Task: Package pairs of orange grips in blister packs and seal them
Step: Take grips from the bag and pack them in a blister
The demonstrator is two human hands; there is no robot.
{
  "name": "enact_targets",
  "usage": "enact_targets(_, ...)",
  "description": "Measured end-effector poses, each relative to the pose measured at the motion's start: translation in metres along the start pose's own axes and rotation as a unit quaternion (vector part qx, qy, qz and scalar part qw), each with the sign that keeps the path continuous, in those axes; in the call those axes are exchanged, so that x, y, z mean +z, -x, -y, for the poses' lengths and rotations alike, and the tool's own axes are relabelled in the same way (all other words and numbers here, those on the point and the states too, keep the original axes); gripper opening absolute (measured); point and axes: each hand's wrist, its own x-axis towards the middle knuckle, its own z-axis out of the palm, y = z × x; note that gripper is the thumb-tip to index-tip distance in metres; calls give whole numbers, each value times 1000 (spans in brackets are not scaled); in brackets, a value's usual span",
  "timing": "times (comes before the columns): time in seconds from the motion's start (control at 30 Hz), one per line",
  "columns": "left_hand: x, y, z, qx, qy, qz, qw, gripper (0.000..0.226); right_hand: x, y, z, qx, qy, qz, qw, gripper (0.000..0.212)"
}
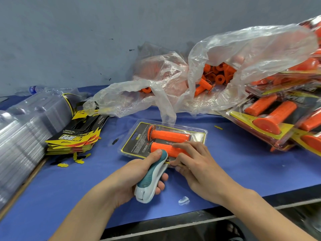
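Observation:
A blister pack point(137, 141) with a black and yellow card lies on the blue table point(243, 171), holding two orange grips point(170, 134) side by side. My left hand point(139, 173) grips a teal and white stapler point(152, 176), its nose at the pack's near edge. My right hand point(194, 160) rests on the pack, fingers over the nearer grip and pinching the near edge beside the stapler's nose.
Printed cards point(76, 136) and clear blister shells point(22, 129) are stacked at the left. A plastic bag of loose orange grips point(213, 75) lies behind. Finished packs point(278, 115) pile up at the right. Yellow paper scraps point(73, 160) dot the table, whose front edge is close.

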Motion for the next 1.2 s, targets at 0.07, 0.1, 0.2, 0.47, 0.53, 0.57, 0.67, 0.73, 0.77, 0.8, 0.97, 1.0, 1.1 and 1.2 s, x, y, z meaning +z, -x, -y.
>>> enact_targets(0.07, 0, -1, 1, 0, 3, 0, 1000, 61, 0, -1, 2, -1, 29, -8, 1000, 13)
enact_targets(0.1, 0, -1, 1, 2, 5, 1, 1000, 61, 0, -2, 4, 0, 52, -16, 999, 17)
enact_targets(0.2, 0, -2, 1, 9, -4, 1, 1000, 66, -1, -14, 14, -1, 116, -33, 993, 43)
enact_targets(0.47, 1, -3, 3, 4, 20, -9, 1000, 55, 3, -26, 18, -49, 136, -49, 988, 39)
enact_targets(0.53, 2, -2, 3, 8, 23, -11, 1000, 55, 3, -26, 17, -52, 136, -44, 988, 37)
enact_targets(0.57, 2, -2, 2, 12, 20, -13, 1000, 56, 2, -27, 17, -53, 134, -43, 989, 36)
enact_targets(0.67, 1, 1, 1, 10, 15, 4, 1000, 65, 2, -25, 13, -51, 128, -29, 990, 42)
enact_targets(0.73, -12, 9, -1, -7, -28, 20, 999, 72, 1, -23, 10, -46, 126, -25, 991, 42)
enact_targets(0.77, -23, 15, -1, -16, -73, 10, 997, 75, 1, -22, 8, -47, 123, -27, 991, 36)
enact_targets(0.8, -35, 22, -2, -21, -125, -14, 992, 77, 1, -20, 6, -48, 122, -31, 991, 28)
enact_targets(0.97, -92, 33, 6, 11, -273, -294, 916, 69, -2, -12, -11, -37, 135, -29, 990, 34)
enact_targets(1.0, -99, 30, 10, 14, -311, -350, 884, 65, -3, -11, -14, -33, 142, -15, 989, 42)
enact_targets(1.1, -115, 21, 19, 12, -463, -462, 756, 60, -5, -9, -20, -16, 157, 8, 987, 56)
enact_targets(1.2, -117, 17, 22, -12, -545, -482, 686, 64, -11, -11, -24, 10, 139, -21, 990, 56)
